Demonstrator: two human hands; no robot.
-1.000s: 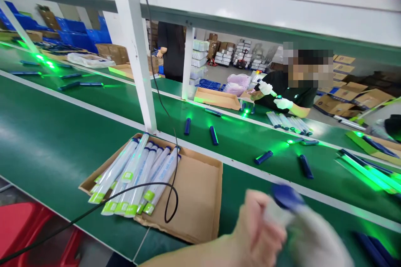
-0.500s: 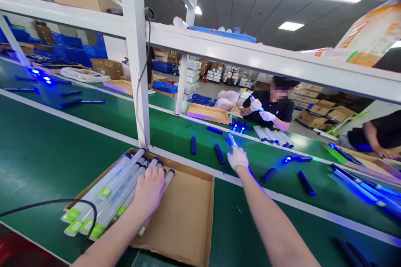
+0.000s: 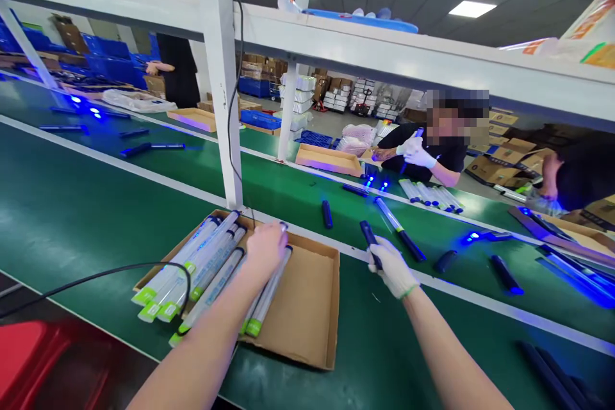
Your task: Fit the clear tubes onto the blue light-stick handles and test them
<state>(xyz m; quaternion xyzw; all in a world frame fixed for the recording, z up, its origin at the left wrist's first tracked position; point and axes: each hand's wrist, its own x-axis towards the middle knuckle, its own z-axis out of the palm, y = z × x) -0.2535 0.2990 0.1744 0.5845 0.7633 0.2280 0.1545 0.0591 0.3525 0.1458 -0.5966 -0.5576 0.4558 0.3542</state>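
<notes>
My left hand (image 3: 266, 247), bare, is closed on a clear plastic tube whose dark end (image 3: 283, 226) shows past the fingers; my hand and forearm hide most of it. Under it, several clear tubes (image 3: 211, 262) with green and dark ends lie in a shallow cardboard box (image 3: 307, 333). My right hand (image 3: 393, 267), in a white glove, grips a dark flashlight-like stick (image 3: 367, 232) above the near edge of the green belt (image 3: 346, 214). Just beyond it lies a longer stick (image 3: 398, 227) with a glowing blue section and a dark handle.
More dark sticks (image 3: 504, 274) are scattered over the belt. A white post (image 3: 223, 90) rises behind the box, and a black cable (image 3: 115, 272) arches over the tubes. Across the belt sits a co-worker (image 3: 432, 154) in white gloves. A red stool (image 3: 29, 359) stands lower left.
My right hand has drawn back from the glowing stick, which lies on the belt, and holds a dark stick. My left hand has risen off the tubes toward the box's far edge.
</notes>
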